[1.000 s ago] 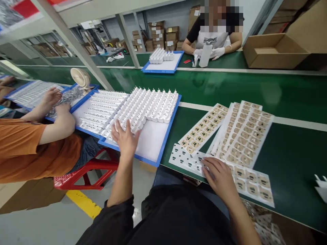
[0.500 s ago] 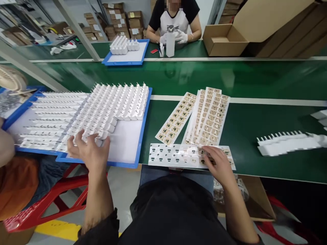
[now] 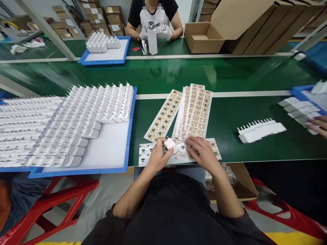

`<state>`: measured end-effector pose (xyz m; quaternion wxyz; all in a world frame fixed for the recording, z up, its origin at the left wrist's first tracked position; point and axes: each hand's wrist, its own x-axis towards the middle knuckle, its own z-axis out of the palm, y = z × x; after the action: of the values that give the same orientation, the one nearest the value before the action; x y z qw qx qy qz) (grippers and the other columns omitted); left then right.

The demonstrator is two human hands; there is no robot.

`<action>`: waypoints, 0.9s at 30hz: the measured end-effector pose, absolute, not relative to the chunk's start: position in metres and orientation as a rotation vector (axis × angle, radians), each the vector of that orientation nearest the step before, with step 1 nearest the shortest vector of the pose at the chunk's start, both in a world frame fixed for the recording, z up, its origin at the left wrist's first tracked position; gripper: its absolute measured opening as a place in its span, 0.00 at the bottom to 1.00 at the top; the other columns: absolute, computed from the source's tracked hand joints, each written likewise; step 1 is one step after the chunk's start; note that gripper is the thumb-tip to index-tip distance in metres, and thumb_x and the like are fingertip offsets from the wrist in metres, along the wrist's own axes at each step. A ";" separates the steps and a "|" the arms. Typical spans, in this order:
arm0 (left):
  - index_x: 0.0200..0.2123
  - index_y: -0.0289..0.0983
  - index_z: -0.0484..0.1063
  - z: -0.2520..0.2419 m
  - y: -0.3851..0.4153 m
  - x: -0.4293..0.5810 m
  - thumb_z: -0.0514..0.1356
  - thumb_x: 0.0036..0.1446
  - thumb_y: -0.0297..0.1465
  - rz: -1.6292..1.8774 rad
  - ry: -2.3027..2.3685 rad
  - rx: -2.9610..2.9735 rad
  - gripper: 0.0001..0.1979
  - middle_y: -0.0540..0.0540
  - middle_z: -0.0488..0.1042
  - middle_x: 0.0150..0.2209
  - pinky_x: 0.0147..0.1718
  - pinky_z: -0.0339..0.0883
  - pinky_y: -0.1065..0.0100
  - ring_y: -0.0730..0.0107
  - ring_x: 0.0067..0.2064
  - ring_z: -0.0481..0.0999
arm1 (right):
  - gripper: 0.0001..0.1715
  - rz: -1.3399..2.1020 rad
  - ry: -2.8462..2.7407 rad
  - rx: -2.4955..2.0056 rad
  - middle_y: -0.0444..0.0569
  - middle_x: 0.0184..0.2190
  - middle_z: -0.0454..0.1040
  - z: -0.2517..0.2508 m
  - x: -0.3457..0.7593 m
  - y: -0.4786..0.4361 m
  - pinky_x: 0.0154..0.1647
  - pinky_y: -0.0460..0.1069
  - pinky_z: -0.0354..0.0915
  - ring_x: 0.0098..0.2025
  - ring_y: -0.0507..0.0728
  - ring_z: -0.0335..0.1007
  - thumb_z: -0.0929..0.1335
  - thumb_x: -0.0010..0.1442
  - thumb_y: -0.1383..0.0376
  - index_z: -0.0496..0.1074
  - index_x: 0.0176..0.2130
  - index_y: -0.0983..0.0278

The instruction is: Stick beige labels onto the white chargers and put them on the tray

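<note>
My left hand (image 3: 158,157) is closed round a small white charger plug (image 3: 171,145), held just above a label sheet (image 3: 145,152) at the near edge of the green bench. My right hand (image 3: 201,152) rests on the same sheet to the right, its fingers bent and pressing on the labels; whether it pinches one I cannot make out. Behind the hands lie fanned sheets of tan labels (image 3: 195,110). To the left a blue tray (image 3: 129,136) carries rows of white plugs (image 3: 97,109).
A row of white plugs (image 3: 260,131) lies on the bench at right, near another person's hand (image 3: 318,125) and a blue tray (image 3: 297,91). Across the green belt (image 3: 230,73) a gloved person (image 3: 154,20) handles a white bottle (image 3: 152,41). An open cardboard box (image 3: 204,38) stands beside them.
My left hand left the tray with one white plug and came right to the label sheet. The view swung right. My right hand stayed on the sheet.
</note>
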<state>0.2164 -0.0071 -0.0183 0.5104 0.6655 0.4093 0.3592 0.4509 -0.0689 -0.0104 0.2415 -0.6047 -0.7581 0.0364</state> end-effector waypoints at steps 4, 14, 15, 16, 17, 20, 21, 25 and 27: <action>0.48 0.42 0.60 -0.026 -0.009 0.229 0.59 0.63 0.38 0.773 0.943 1.701 0.14 0.39 0.80 0.50 0.50 0.72 0.57 0.56 0.49 0.81 | 0.20 0.103 -2.092 -1.693 0.55 0.54 0.76 -0.011 0.456 -0.064 0.56 0.64 0.70 0.56 0.66 0.71 0.66 0.70 0.61 0.74 0.59 0.55; 0.48 0.40 0.63 -0.027 -0.009 0.232 0.59 0.62 0.40 0.736 1.009 1.879 0.15 0.39 0.79 0.46 0.46 0.72 0.57 0.54 0.45 0.80 | 0.13 0.097 -2.177 -1.630 0.54 0.47 0.77 -0.013 0.465 -0.052 0.51 0.61 0.68 0.50 0.64 0.72 0.66 0.70 0.61 0.78 0.50 0.59; 0.48 0.40 0.63 -0.027 -0.009 0.232 0.59 0.62 0.40 0.738 1.018 1.880 0.15 0.40 0.78 0.46 0.45 0.72 0.57 0.54 0.44 0.80 | 0.13 0.098 -2.186 -1.617 0.54 0.47 0.78 -0.013 0.465 -0.050 0.50 0.60 0.68 0.50 0.64 0.72 0.66 0.70 0.61 0.79 0.49 0.59; 0.48 0.40 0.63 -0.028 -0.009 0.232 0.59 0.61 0.40 0.741 1.023 1.880 0.15 0.40 0.78 0.45 0.45 0.72 0.57 0.54 0.44 0.80 | 0.12 0.095 -2.194 -1.600 0.54 0.46 0.78 -0.014 0.465 -0.048 0.49 0.60 0.68 0.49 0.63 0.73 0.66 0.70 0.61 0.79 0.47 0.59; 0.48 0.41 0.63 -0.028 -0.009 0.232 0.59 0.61 0.40 0.745 1.024 1.881 0.15 0.40 0.78 0.45 0.45 0.72 0.57 0.55 0.44 0.80 | 0.12 0.090 -2.205 -1.579 0.53 0.45 0.79 -0.014 0.466 -0.046 0.48 0.60 0.69 0.48 0.63 0.73 0.66 0.71 0.61 0.79 0.46 0.59; 0.48 0.40 0.63 -0.028 -0.009 0.233 0.59 0.62 0.39 0.737 1.029 1.889 0.15 0.40 0.78 0.44 0.45 0.72 0.57 0.54 0.44 0.80 | 0.11 0.119 -2.194 -1.508 0.52 0.43 0.80 -0.014 0.470 -0.048 0.46 0.59 0.69 0.45 0.62 0.74 0.66 0.71 0.62 0.79 0.42 0.60; 0.48 0.40 0.62 -0.027 -0.009 0.233 0.58 0.62 0.39 0.723 1.033 1.887 0.15 0.39 0.78 0.44 0.45 0.72 0.56 0.53 0.44 0.80 | 0.10 0.165 -2.162 -1.488 0.52 0.43 0.80 -0.013 0.473 -0.051 0.47 0.58 0.69 0.46 0.62 0.74 0.66 0.71 0.62 0.78 0.43 0.60; 0.49 0.39 0.60 -0.025 -0.008 0.232 0.56 0.64 0.38 0.694 0.993 1.776 0.14 0.35 0.78 0.49 0.47 0.71 0.52 0.52 0.46 0.80 | 0.06 0.408 -1.812 -1.452 0.52 0.44 0.78 -0.011 0.487 -0.071 0.50 0.56 0.70 0.48 0.60 0.75 0.68 0.69 0.62 0.77 0.42 0.59; 0.48 0.40 0.59 -0.026 -0.007 0.230 0.57 0.64 0.37 0.741 0.929 1.680 0.13 0.36 0.78 0.52 0.50 0.70 0.53 0.54 0.48 0.80 | 0.05 0.470 -1.540 -1.404 0.51 0.42 0.77 -0.013 0.490 -0.080 0.47 0.55 0.71 0.46 0.59 0.75 0.69 0.68 0.61 0.76 0.40 0.59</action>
<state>0.2304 -0.0071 -0.0259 0.5159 0.6994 0.3866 0.3086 0.4899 -0.0799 -0.0130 0.4818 -0.5758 -0.6317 0.1929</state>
